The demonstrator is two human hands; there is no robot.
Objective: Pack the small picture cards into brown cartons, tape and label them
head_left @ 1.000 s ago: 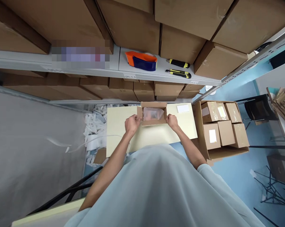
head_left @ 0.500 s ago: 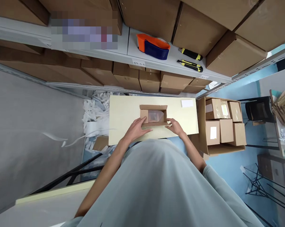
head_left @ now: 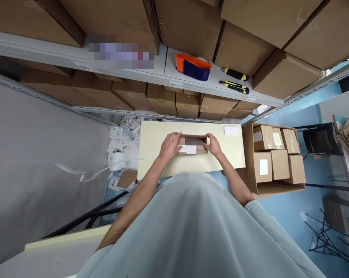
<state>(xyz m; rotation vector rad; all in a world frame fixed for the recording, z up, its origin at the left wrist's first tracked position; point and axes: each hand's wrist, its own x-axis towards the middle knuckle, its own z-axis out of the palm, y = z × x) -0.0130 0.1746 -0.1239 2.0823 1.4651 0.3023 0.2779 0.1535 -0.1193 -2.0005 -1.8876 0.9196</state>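
A small open cardboard box [head_left: 202,151] lies on the pale yellow table, a white label [head_left: 188,149] showing on its near panel. Inside it something greyish and see-through [head_left: 193,141] is partly visible, its kind unclear. My left hand [head_left: 169,147] grips the box's left end, with fingers over the far corner and the thumb at the near side. At the right end my right hand [head_left: 213,146] holds the box in the same way, its fingertips on the rim.
A white slip [head_left: 231,131] lies on the table [head_left: 154,154]. Right of it stands a large carton [head_left: 249,170] with several boxes inside. The shelf above holds an orange-and-blue tape dispenser [head_left: 193,66], two yellow-black cutters [head_left: 234,87] and cartons. White scraps [head_left: 121,143] lie at left.
Both hands have moved up onto the box's ends and closed on it. The box's labelled near panel has come into view, covering part of the opening. The camera view has shifted slightly.
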